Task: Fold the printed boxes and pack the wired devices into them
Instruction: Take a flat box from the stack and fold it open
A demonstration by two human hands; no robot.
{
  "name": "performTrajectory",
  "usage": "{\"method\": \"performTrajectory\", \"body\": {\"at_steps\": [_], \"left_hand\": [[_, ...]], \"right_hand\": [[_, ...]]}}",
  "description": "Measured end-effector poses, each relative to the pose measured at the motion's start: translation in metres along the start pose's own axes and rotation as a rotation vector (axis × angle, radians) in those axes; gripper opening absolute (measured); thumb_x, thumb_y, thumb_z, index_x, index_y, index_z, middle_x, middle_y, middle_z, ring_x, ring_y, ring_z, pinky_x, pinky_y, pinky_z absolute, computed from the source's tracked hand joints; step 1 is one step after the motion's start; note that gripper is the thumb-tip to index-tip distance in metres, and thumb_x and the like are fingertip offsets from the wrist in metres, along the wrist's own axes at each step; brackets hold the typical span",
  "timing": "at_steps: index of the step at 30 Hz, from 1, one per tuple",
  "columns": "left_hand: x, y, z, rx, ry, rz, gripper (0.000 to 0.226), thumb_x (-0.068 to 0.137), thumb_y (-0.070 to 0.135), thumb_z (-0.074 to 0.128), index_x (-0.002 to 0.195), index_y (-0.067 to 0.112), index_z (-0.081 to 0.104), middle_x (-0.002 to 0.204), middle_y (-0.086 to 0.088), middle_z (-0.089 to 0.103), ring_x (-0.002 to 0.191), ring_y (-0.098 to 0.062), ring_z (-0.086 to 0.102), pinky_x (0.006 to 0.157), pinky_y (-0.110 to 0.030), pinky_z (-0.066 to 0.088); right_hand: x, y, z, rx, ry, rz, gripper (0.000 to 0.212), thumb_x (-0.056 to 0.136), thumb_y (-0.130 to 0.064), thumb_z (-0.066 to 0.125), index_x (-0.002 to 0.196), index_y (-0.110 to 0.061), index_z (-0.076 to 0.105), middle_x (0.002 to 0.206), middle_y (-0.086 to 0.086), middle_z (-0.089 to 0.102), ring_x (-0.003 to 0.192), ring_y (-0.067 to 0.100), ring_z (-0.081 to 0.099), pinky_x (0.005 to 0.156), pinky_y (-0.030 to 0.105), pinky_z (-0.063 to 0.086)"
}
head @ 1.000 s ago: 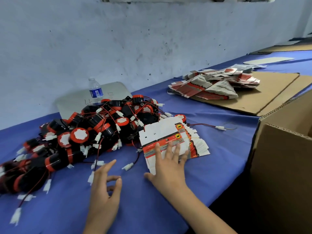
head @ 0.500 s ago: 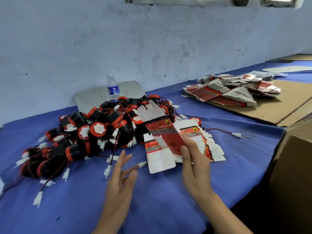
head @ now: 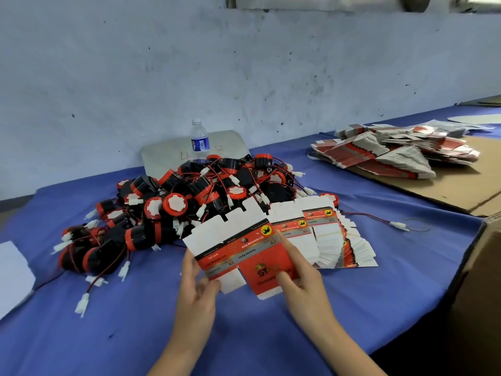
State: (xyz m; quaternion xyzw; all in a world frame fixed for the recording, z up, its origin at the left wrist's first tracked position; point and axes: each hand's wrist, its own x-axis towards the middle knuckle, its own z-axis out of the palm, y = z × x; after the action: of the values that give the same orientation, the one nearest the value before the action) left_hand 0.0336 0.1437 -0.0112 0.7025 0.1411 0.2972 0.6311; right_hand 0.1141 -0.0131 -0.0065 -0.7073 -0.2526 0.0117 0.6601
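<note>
I hold one flat red-and-white printed box (head: 238, 248) just above the blue table, still unfolded. My left hand (head: 196, 291) pinches its lower left edge. My right hand (head: 301, 278) grips its lower right part, with the index finger lying along the red panel. Right behind it a fanned stack of flat boxes (head: 330, 240) lies on the cloth. A heap of black-and-red wired devices (head: 189, 196) with white connectors spreads over the table's left and middle.
A water bottle (head: 200, 141) stands behind the heap by a grey board. A second pile of flat boxes (head: 393, 150) rests on cardboard (head: 461, 185) at the far right. A brown carton (head: 488, 267) fills the right edge. White paper (head: 13, 275) lies at left.
My right hand lifted one flat box off the stack and drew it toward me. My left hand, which was open above the cloth, came up and took hold of its left edge.
</note>
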Motion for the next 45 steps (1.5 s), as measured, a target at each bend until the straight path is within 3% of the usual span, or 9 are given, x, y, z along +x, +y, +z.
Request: {"method": "performTrajectory", "body": {"at_steps": [2, 7, 12, 20, 23, 29, 37, 42, 45], "left_hand": [[0.0, 0.0, 0.003, -0.013, -0.007, -0.018, 0.076, 0.091, -0.017, 0.045, 0.148, 0.031, 0.03, 0.136, 0.006, 0.056, 0.11, -0.01, 0.063, 0.093, -0.039, 0.052], [-0.003, 0.001, 0.005, -0.054, -0.052, -0.003, 0.073, 0.092, -0.013, 0.049, 0.143, 0.036, 0.032, 0.119, 0.017, 0.065, 0.11, -0.006, 0.062, 0.084, -0.031, 0.052], [-0.007, 0.004, 0.007, -0.078, -0.074, 0.045, 0.068, 0.092, 0.001, 0.052, 0.143, 0.037, 0.026, 0.121, 0.029, 0.059, 0.113, 0.005, 0.057, 0.084, -0.015, 0.052], [-0.008, -0.002, 0.013, 0.003, -0.101, 0.097, 0.074, 0.082, 0.025, 0.074, 0.142, 0.023, 0.033, 0.125, 0.024, 0.059, 0.115, 0.006, 0.055, 0.084, -0.008, 0.046], [-0.011, -0.003, 0.015, 0.029, -0.131, 0.137, 0.076, 0.081, 0.032, 0.073, 0.144, 0.01, 0.038, 0.134, 0.005, 0.057, 0.119, 0.002, 0.054, 0.086, -0.006, 0.044], [-0.017, 0.005, 0.012, -0.007, -0.097, 0.182, 0.05, 0.083, 0.039, 0.071, 0.127, 0.027, 0.049, 0.117, 0.028, 0.064, 0.107, 0.01, 0.059, 0.076, -0.003, 0.046], [-0.016, 0.009, 0.011, 0.162, -0.069, 0.3, 0.064, 0.064, 0.05, 0.069, 0.118, 0.068, 0.039, 0.104, 0.033, 0.065, 0.096, 0.01, 0.062, 0.073, -0.005, 0.047], [-0.021, 0.009, 0.014, 0.174, -0.106, 0.35, 0.074, 0.062, 0.06, 0.073, 0.123, 0.026, 0.05, 0.106, 0.034, 0.062, 0.094, 0.012, 0.061, 0.07, -0.002, 0.046], [-0.021, 0.008, 0.014, 0.11, -0.073, 0.343, 0.078, 0.054, 0.049, 0.076, 0.124, 0.035, 0.045, 0.114, 0.037, 0.057, 0.1, 0.014, 0.058, 0.073, -0.002, 0.045]], "right_hand": [[-0.003, 0.002, 0.001, -0.098, 0.037, -0.032, 0.08, 0.083, 0.005, 0.048, 0.143, -0.045, 0.034, 0.076, -0.012, 0.059, 0.054, 0.005, 0.038, 0.05, 0.017, 0.037], [-0.007, 0.0, 0.003, -0.487, 0.142, -0.208, 0.059, 0.086, -0.029, 0.062, 0.141, -0.034, 0.04, 0.126, -0.013, 0.048, 0.11, 0.007, 0.05, 0.084, 0.02, 0.049], [-0.013, -0.003, 0.008, -0.521, 0.11, -0.136, 0.071, 0.081, -0.066, 0.051, 0.141, -0.03, 0.04, 0.125, -0.015, 0.052, 0.112, 0.003, 0.05, 0.09, 0.018, 0.047], [-0.018, -0.004, 0.015, -0.651, -0.044, -0.187, 0.08, 0.082, -0.075, 0.037, 0.148, -0.031, 0.033, 0.138, -0.019, 0.046, 0.127, -0.001, 0.04, 0.1, 0.017, 0.039], [-0.021, -0.002, 0.022, -0.578, -0.082, -0.199, 0.08, 0.079, -0.073, 0.031, 0.149, -0.036, 0.029, 0.137, -0.025, 0.043, 0.126, -0.006, 0.037, 0.097, 0.008, 0.036], [-0.017, -0.006, 0.019, -0.353, -0.144, -0.223, 0.077, 0.08, -0.058, 0.059, 0.148, -0.033, 0.032, 0.153, -0.023, 0.025, 0.141, -0.005, 0.021, 0.114, 0.024, 0.03], [-0.014, -0.022, 0.022, 0.408, -0.074, -0.047, 0.048, 0.084, -0.042, 0.06, 0.13, -0.032, 0.051, 0.125, -0.02, 0.062, 0.12, 0.002, 0.055, 0.094, 0.022, 0.046], [-0.012, -0.023, 0.026, 0.464, 0.024, -0.022, 0.039, 0.082, -0.03, 0.061, 0.12, -0.028, 0.054, 0.102, -0.015, 0.068, 0.094, 0.005, 0.062, 0.074, 0.022, 0.05], [-0.014, -0.027, 0.028, 0.508, 0.085, -0.033, 0.04, 0.081, -0.016, 0.056, 0.12, -0.028, 0.053, 0.097, -0.01, 0.068, 0.086, 0.008, 0.063, 0.071, 0.019, 0.05]]}}
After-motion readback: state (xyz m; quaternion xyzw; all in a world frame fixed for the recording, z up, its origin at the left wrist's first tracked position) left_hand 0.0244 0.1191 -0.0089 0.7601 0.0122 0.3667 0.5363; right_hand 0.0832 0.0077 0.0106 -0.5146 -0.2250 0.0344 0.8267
